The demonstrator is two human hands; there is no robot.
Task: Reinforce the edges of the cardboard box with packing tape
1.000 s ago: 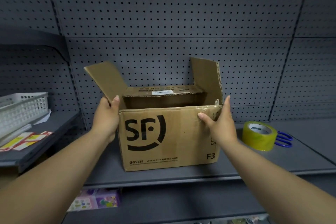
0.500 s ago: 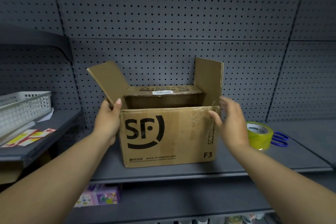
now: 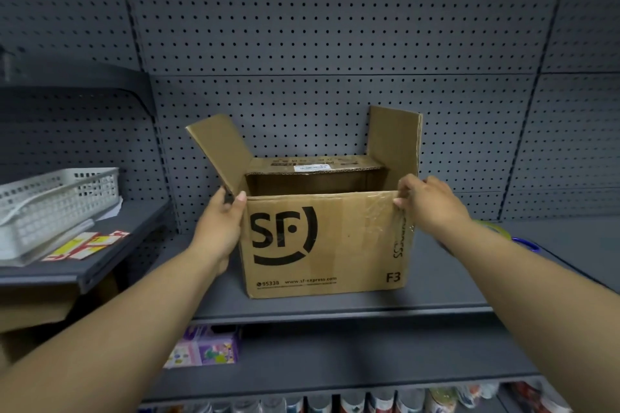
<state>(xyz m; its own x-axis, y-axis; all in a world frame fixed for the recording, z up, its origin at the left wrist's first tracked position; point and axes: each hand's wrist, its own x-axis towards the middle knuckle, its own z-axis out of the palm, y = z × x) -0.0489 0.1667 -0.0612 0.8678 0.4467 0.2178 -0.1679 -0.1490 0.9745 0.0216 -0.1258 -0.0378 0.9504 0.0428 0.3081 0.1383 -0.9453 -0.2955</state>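
Here, an open cardboard box stood near the front edge of a grey shelf, roughly midway along it, its side flaps raised. The left hand gripped the box's top left corner, thumb on the printed front, fingers wrapped round the side. The right hand pinched the top right corner, where shiny clear tape covered the cardboard. Behind the right forearm, toward the shelf's right end, a yellowish tape roll and blue scissors showed only in part.

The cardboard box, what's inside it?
Only the brown inner back wall shows inside the cardboard box, under a folded-in flap with a white label. The front wall hides the bottom, so any contents can't be seen.
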